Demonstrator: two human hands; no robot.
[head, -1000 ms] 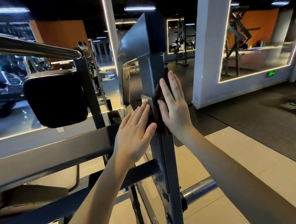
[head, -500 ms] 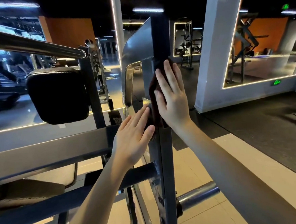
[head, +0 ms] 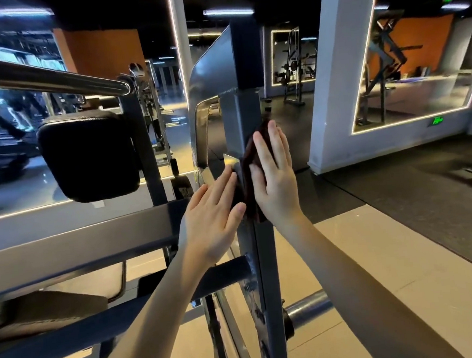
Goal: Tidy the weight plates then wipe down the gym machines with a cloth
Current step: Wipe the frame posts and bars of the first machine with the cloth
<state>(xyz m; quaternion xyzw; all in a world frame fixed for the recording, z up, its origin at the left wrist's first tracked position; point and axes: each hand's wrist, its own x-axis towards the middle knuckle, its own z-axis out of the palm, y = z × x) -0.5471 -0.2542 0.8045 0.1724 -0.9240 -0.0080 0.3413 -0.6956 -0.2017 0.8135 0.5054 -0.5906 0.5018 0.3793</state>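
The right hand [head: 274, 175] lies flat with straight fingers, pressing a dark maroon cloth [head: 249, 160] against the right face of the grey steel upright post [head: 246, 105]. The left hand [head: 212, 213] is spread flat on the post's left face. A black padded rest [head: 88, 155] crowds the left. To the right, beige tiled floor [head: 380, 251] lies open as far as a white pillar [head: 332, 83]. The writing on the pillar's green sign [head: 436, 121] is unreadable.

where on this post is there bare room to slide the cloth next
Bare: the face of the post above the right hand and cloth, up to its top. A short strip below both hands, above the cross tube. Crowded: where the left hand lies flat beside the cloth, and lower down around the cross tube and steel peg.
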